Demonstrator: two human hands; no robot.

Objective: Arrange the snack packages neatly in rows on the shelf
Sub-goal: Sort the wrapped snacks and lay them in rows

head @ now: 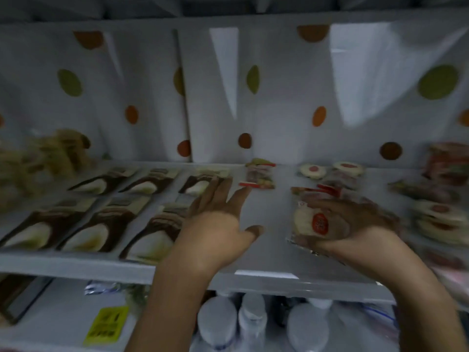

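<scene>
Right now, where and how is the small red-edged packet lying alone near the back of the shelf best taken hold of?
Probably by its near red edge, coming from the front. The small packet lies flat with that end towards the person, bare shelf on both sides, and the open left hand is close. Blur hides finer detail.

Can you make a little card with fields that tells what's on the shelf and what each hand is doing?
Shelf: white shelf
Left side: brown-and-cream flat snack packs, two rows of three
Left hand: open, fingers spread, beside those packs
Right hand: holds clear packet with round white cake and red stamp
Back middle: small clear packet with red edges
Below: white plastic bottles
</scene>
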